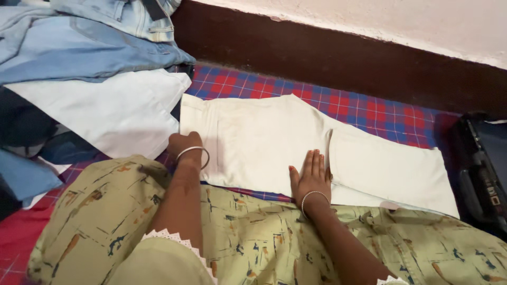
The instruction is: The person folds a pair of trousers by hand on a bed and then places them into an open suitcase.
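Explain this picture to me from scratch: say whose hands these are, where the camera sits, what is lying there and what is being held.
There is no machine here. A person wears one camera on the head, looking down, so both arms belong to the wearer. The left hand, with a metal bangle on the wrist, rests closed at the waist end of a pair of cream cotton trousers, which lie folded on a red and blue checked cloth. The right hand lies flat, fingers together, pressing the middle of the trousers. Neither hand lifts anything. To the left sits a pile of clothes: blue denim jeans over a white garment. A dark bag lies at the right edge. The green patterned fabric below is the person's own clothing.
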